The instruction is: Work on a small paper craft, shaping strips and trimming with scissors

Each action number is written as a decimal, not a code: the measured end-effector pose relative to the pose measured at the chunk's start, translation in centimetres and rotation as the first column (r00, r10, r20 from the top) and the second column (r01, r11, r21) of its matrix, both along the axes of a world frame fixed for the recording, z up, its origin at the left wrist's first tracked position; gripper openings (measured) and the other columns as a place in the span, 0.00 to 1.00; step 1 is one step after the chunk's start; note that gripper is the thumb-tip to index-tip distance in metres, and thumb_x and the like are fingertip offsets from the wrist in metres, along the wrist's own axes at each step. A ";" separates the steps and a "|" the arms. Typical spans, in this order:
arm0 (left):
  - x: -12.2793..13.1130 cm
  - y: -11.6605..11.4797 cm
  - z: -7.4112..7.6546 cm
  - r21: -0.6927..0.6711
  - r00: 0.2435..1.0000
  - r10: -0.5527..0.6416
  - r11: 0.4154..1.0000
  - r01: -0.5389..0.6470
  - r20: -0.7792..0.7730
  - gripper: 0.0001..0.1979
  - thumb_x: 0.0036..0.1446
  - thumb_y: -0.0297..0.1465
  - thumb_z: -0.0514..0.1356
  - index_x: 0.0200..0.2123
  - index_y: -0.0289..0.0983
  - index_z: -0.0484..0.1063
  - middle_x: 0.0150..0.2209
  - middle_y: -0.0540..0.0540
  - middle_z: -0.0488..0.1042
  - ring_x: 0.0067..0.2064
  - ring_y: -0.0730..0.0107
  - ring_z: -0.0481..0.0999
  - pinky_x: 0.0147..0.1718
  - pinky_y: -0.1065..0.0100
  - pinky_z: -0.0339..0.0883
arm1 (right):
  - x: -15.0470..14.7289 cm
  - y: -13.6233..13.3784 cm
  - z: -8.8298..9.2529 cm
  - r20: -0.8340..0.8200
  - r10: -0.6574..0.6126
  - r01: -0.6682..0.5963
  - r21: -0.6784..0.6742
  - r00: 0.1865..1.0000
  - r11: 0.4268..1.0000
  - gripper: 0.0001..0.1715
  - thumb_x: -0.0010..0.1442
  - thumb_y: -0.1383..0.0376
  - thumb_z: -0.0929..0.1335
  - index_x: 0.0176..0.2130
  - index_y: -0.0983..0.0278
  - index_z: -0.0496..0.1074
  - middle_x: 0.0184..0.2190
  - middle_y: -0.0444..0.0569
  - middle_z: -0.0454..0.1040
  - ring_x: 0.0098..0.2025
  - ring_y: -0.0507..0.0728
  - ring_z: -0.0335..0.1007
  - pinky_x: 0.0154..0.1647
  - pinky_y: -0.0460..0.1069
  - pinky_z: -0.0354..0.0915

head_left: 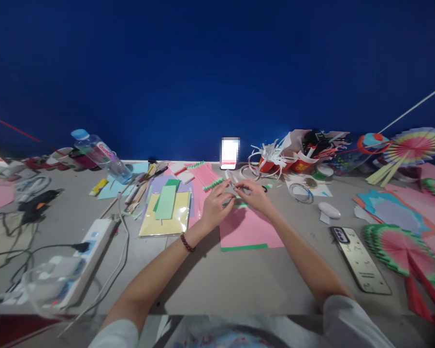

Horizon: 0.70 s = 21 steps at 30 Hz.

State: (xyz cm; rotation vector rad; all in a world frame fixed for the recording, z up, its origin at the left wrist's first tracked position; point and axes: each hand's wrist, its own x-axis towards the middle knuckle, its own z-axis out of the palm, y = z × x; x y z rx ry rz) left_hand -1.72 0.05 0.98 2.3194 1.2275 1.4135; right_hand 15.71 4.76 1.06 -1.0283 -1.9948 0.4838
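Observation:
My left hand (216,205) and my right hand (253,193) meet above a pink paper sheet (250,229). Both have their fingers pinched on a narrow whitish strip (232,183), whose exact kind is too small to make out. Green bands run along the sheet's near edge and, partly behind my fingers, its far edge. Just beyond my left hand lies a pleated pink paper piece (205,175) with green zigzag ends. To the left, green paper pieces (166,203) rest on a yellow paper pack (145,227).
A lit phone (230,153) stands against the blue wall. Left are a tilted water bottle (105,152), pens and a power strip (90,256) with cables. Right are red cups (300,164) with tools, a phone (360,261), a white mouse-shaped object (329,210) and paper fans (406,251).

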 end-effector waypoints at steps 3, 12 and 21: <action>0.1 -0.1 0.2 0.013 1.000 0.006 1.000 -0.006 0.023 0.06 0.58 0.28 0.58 0.33 0.37 0.75 0.56 0.40 0.70 0.54 0.59 0.71 0.52 0.52 0.67 | 0.0 0.0 -0.3 -0.017 -0.013 0.013 -0.015 1.000 1.000 0.07 0.59 0.63 0.67 0.35 0.61 0.75 0.30 0.47 0.76 0.36 0.57 0.70 0.40 0.52 0.66; 0.2 -0.1 -0.1 0.067 0.999 0.024 0.997 -0.026 0.025 0.04 0.57 0.27 0.59 0.31 0.36 0.74 0.57 0.37 0.68 0.56 0.57 0.69 0.54 0.51 0.64 | -0.2 -0.1 -0.4 -0.093 -0.033 0.028 -0.046 0.995 0.999 0.07 0.57 0.63 0.67 0.35 0.62 0.74 0.31 0.48 0.76 0.36 0.57 0.70 0.38 0.51 0.66; 0.2 -0.2 0.1 0.038 1.000 -0.026 0.999 0.026 0.003 0.05 0.57 0.27 0.58 0.31 0.37 0.74 0.52 0.40 0.72 0.53 0.59 0.70 0.51 0.53 0.67 | -0.5 -0.3 -0.5 -0.160 -0.065 0.042 -0.143 0.985 0.989 0.08 0.56 0.61 0.67 0.33 0.62 0.74 0.29 0.47 0.75 0.31 0.55 0.68 0.35 0.50 0.66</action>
